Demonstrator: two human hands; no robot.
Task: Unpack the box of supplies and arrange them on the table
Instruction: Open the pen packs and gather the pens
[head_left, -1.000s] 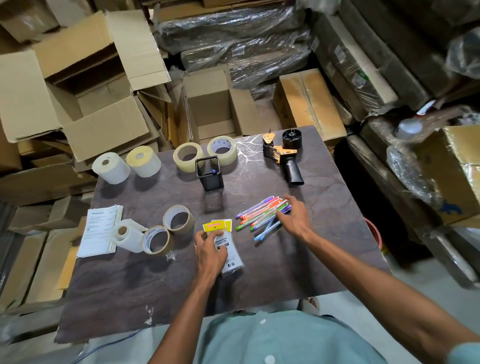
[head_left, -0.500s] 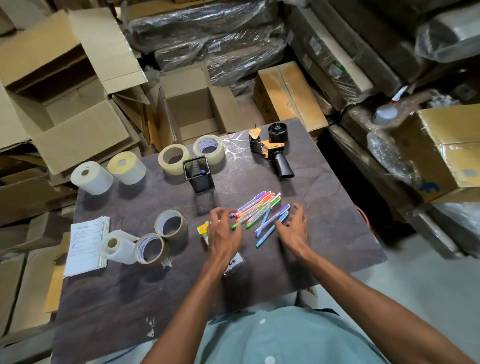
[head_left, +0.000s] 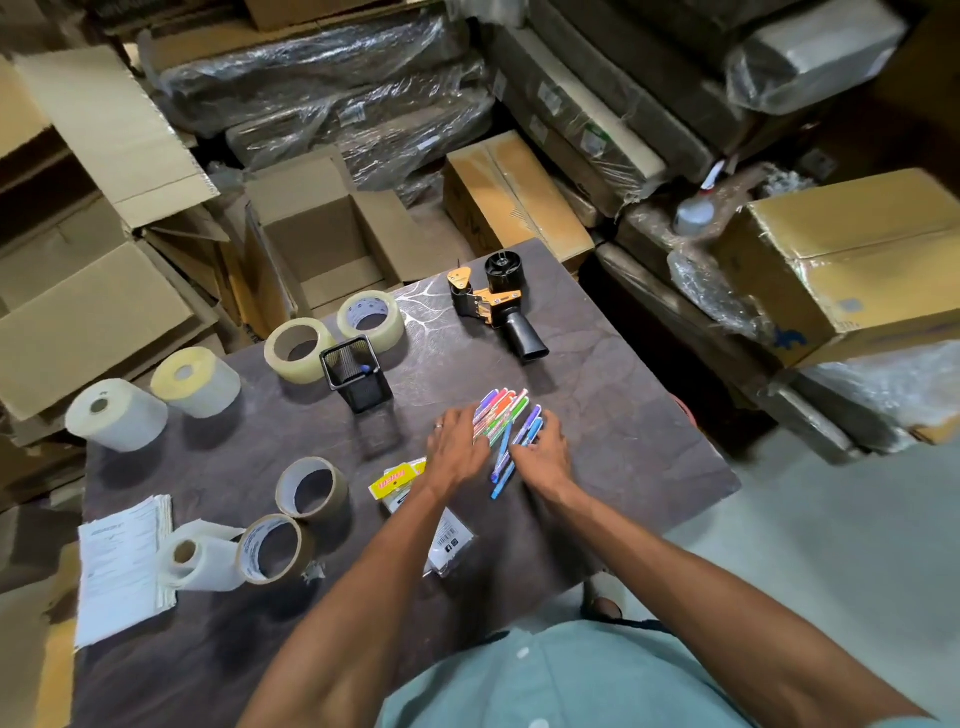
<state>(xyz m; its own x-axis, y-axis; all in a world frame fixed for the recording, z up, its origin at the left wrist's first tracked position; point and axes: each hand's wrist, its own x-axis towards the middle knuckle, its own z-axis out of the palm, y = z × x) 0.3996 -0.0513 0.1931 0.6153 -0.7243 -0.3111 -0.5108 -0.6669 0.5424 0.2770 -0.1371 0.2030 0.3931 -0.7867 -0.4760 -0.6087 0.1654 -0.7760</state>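
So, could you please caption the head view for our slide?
Both hands, left and right, gather coloured pens on the table.

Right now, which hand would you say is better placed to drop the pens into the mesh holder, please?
Probably the left hand: it rests on the pens on the side nearer the black mesh holder, which stands just beyond it. The right hand lies on the far side and would have to cross over.

I could not read any text clearly. The yellow packet (head_left: 397, 477) carried red letters, and the paper sheets (head_left: 122, 566) had print too small.
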